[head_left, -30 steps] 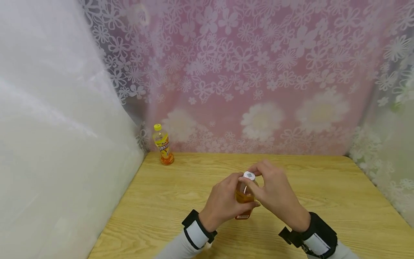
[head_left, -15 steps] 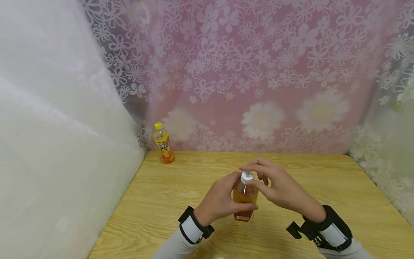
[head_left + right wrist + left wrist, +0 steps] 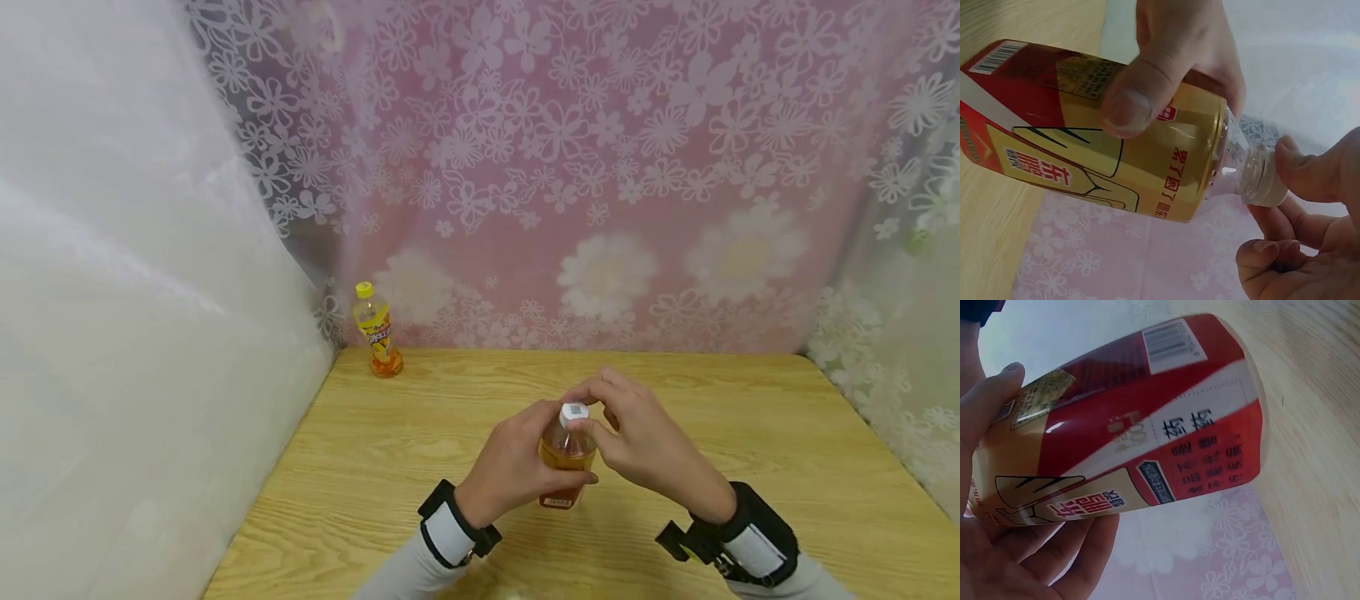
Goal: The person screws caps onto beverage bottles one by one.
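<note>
A drink bottle (image 3: 564, 460) with a gold and red label and clear shoulders stands upright between the hands. The left hand (image 3: 512, 463) grips its body, thumb on the near side and fingers round the back. In the left wrist view the label (image 3: 1129, 425) shows a barcode and printed characters. The right hand (image 3: 637, 429) pinches the white cap (image 3: 574, 412) between thumb and fingers. The right wrist view has the thumb (image 3: 1310, 169) on the side of the cap (image 3: 1270, 181), which sits on the bottle neck; the other fingers curl below it.
A second bottle (image 3: 378, 330), yellow-capped with a little orange drink inside, stands at the table's back left corner. The wooden table (image 3: 390, 500) meets a pink flowered curtain (image 3: 480, 208) behind and a white sheet (image 3: 135, 292) on the left.
The right hand loosened its fingers from the cap half a second ago and has now closed them on it again. The left hand keeps its grip on the bottle.
</note>
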{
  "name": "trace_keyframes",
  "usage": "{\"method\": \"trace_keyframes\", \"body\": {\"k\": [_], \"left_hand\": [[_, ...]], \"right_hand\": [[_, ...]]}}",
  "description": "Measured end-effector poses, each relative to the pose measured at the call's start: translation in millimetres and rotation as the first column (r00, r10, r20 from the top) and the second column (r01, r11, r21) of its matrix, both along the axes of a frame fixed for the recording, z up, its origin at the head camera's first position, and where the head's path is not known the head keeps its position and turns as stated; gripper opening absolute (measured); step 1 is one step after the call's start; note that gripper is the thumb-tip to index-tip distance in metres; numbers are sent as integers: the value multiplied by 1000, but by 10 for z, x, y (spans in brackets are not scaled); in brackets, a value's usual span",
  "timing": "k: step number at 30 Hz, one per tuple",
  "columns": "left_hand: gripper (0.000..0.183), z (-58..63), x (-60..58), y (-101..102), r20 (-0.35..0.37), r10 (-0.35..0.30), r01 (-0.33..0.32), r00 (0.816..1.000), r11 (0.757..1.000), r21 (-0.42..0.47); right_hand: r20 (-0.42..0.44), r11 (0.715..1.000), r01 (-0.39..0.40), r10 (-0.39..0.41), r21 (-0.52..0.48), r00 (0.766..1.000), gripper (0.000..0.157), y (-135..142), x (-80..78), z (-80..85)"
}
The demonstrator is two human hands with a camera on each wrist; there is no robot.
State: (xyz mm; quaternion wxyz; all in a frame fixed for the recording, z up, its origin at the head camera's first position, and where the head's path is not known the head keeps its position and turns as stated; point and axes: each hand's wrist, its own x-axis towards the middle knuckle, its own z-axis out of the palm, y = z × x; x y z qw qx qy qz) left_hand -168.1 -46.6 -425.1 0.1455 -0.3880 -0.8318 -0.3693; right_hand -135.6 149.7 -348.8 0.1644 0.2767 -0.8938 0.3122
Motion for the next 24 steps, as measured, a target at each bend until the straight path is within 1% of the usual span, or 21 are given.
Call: {"method": "trace_keyframes", "body": {"k": [1,4,7,9,10,12,13,14,15,16,18,21,22,24], "left_hand": [[73,-2,-6,-6,-2,3,-3,1000,1000,-9],[76,-1,-38,-17,21,-3,4,1000,1000,-30],[80,20,-110,-51,86,-8,11,996,999,-31],[81,33,-190,-116,140,3,0,990,1000,-19],[81,39,-253,-151,171,7,-7,985,1000,-5],[78,33,-417,-261,211,34,-40,977,999,27],[78,27,-517,-333,220,63,-73,973,997,34],[78,16,-629,-414,226,100,-112,969,993,43],[77,5,-746,-504,232,150,-164,961,985,43],[78,-11,-870,-600,239,203,-219,949,975,40],[79,-42,-1118,-800,255,309,-329,916,944,38],[81,-88,-1471,-1087,283,415,-448,865,892,62],[81,-101,-1575,-1170,286,436,-474,853,877,78],[80,-126,-1763,-1312,273,476,-518,836,849,104]], "right_hand": [[-1,1000,6,-6,1,1000,20,-4,-7,-14],[-9,1000,15,-15,12,1000,21,-4,-21,-44],[-22,1000,15,-15,18,1000,29,4,-40,-52],[-22,1000,9,-9,8,1000,39,10,-53,-58],[-17,1000,13,-13,1,1000,44,26,-62,-65],[-4,1000,19,-19,-15,1000,50,62,-81,-95],[5,999,26,-26,-22,1000,50,83,-90,-119],[13,999,33,-32,-28,999,49,104,-102,-149],[22,999,41,-40,-31,999,47,127,-113,-184],[36,998,51,-50,-33,998,44,152,-126,-226],[65,997,62,-60,-36,996,36,203,-152,-323],[129,998,59,-55,-31,990,24,278,-186,-496],[149,998,53,-48,-30,988,22,301,-195,-555],[186,999,39,-32,-31,982,21,347,-206,-660]]}}
